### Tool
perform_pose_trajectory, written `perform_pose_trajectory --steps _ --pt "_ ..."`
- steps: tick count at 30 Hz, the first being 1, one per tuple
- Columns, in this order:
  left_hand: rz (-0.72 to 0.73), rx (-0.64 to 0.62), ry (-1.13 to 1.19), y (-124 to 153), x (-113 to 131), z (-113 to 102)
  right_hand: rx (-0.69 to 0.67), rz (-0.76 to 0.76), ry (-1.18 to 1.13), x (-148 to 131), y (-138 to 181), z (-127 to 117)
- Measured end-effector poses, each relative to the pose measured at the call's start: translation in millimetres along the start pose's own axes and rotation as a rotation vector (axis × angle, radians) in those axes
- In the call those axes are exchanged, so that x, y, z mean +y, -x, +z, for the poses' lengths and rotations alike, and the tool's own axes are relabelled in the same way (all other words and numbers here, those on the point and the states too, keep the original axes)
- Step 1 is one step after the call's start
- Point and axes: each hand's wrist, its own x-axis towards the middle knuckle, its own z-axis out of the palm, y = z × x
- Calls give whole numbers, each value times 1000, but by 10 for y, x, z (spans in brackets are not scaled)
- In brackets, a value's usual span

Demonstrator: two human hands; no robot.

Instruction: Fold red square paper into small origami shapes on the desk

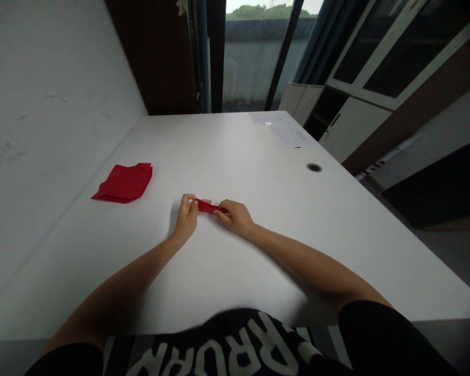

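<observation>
Between my two hands is a narrow strip of folded red paper or cloth (207, 207); I cannot tell which material. My left hand (187, 215) pinches its left end, thumb on top. At the other end, my right hand (235, 215) grips it with thumb and fingers, which hide that end. Both hands are just over or resting on the white table. To the left lies a larger red folded piece (126, 183), loosely flat with uneven edges, touched by neither hand.
The white table (235, 156) borders a wall (55, 104) on the left. Papers (288, 131) lie at its far right, near a round cable hole (314, 167). Beyond the table are a glass door (254, 62) and cabinets (356, 125).
</observation>
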Motion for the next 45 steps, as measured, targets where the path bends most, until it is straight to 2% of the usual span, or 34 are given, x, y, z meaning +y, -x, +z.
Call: perform_pose_trajectory --steps 5,10,12,17,19,22,25,32,38,45 --pt "-16 -63 27 9 4 17 -11 84 48 -9 8 16" --pt "42 -59 -50 -9 -6 -32 -37 -25 158 38 -6 8" --pt "125 -90 -265 -9 34 -80 -40 -70 190 58 -14 -6" --pt "425 -221 -977 -18 186 -179 -48 -138 284 101 -26 -26" --pt "506 -227 -1125 -31 217 -187 -57 -180 313 111 -25 -26" --pt "567 -264 -1228 -46 208 -182 -69 -240 339 109 -21 -29" --pt "570 -350 -1259 -43 147 -182 -79 -293 379 95 -21 -41" --pt "556 -386 -1213 -5 64 -187 -101 -318 412 43 -22 -36" --pt "605 -486 -1534 24 149 -131 -180 -289 469 3 -39 -45" --pt "514 -483 -1587 -45 176 -152 -218 -248 464 62 -101 -148"
